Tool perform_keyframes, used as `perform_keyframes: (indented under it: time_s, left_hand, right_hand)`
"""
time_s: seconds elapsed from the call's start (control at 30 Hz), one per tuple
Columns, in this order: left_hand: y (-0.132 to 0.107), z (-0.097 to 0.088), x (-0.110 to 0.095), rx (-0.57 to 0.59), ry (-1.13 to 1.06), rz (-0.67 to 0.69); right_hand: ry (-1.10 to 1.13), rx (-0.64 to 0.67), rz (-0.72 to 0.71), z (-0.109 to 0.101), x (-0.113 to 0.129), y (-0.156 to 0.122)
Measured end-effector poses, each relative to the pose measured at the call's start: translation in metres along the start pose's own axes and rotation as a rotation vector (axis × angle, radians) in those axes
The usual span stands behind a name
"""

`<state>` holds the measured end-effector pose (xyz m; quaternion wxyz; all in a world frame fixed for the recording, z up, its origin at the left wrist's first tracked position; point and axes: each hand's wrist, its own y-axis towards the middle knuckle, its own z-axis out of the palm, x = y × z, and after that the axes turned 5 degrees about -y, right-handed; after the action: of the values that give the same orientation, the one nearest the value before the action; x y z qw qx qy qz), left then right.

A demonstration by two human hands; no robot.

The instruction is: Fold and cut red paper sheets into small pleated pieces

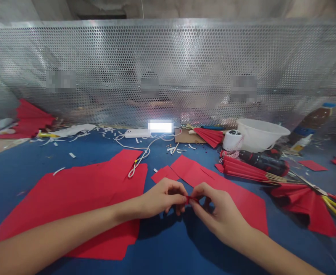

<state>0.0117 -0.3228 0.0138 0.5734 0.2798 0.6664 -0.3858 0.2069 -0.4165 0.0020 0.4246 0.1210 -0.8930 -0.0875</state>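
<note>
My left hand (163, 198) and my right hand (216, 208) meet just above the blue table (162, 244), fingertips pinched together. Between them sits a small folded piece of red paper (191, 199), gripped by both hands from either side. A large red paper sheet (79, 198) lies under my left forearm. Another red sheet (227, 187) lies behind and under my right hand.
Folded red paper fans (245, 170) with stick handles lie at the right, beside a white bowl (261, 133), a tape roll (233, 140) and a brown bottle (313, 120). A white power bank (137, 133) with its cable lies at the back. A perforated metal screen (168, 68) closes off the far edge.
</note>
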Motion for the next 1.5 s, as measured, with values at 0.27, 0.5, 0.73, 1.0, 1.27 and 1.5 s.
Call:
perform_keyframes:
  time_s: [0.27,0.5,0.73,1.0,1.27,1.5]
  left_hand:
    - [0.001,0.001,-0.002,-0.003,0.024,-0.007]
    - [0.001,0.002,-0.005,-0.022,-0.038,0.016]
    - [0.002,0.001,0.001,-0.036,-0.043,0.033]
    - [0.002,0.001,0.001,-0.045,-0.024,0.026]
    - [0.0,0.004,-0.001,-0.079,0.044,0.039]
    - [-0.001,0.006,-0.001,-0.102,0.082,0.051]
  right_hand:
    - [-0.138,-0.05,-0.126,-0.001,-0.003,0.002]
    - [-0.37,-0.064,-0.372,-0.006,-0.002,0.002]
    - [-0.563,0.004,-0.522,-0.011,-0.009,0.001]
    - [-0.666,0.052,-0.618,-0.015,-0.011,-0.002]
    - [-0.457,-0.024,-0.445,-0.009,0.002,-0.002]
    - [0.124,0.114,0.174,-0.003,0.004,0.008]
